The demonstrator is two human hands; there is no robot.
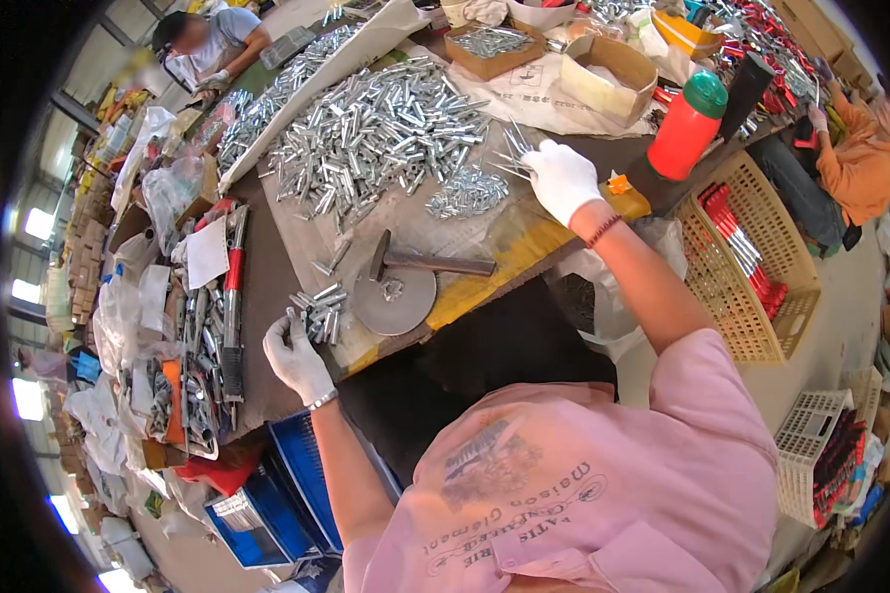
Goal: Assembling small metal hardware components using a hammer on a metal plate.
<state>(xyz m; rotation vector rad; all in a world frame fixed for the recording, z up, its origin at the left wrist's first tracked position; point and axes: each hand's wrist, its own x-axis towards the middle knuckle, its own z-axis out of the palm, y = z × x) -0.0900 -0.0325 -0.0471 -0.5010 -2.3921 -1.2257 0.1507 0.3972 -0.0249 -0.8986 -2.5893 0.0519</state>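
My right hand (564, 183), in a white glove, is closed round several thin metal rods (511, 153) that fan out to the left over the bench. Beside a small cluster of short metal cylinders (322, 311), my gloved left hand (299, 364) has its fingertips together; a small piece seems to sit between them, too small to name. A hammer (430, 261) lies with its head on a round metal disc (396, 299) between the hands. Farther back is a large heap of metal cylinders (381, 133), with a pile of smaller metal parts (468, 194) at its near right.
A red bottle with a green lid (684, 128) stands right of my right hand. Cardboard boxes (608, 79) sit behind it. A yellow crate (732, 267) holds red-handled tools. Left are a red-and-black long-handled tool (233, 306) and blue crates (267, 514). Two other people work farther off.
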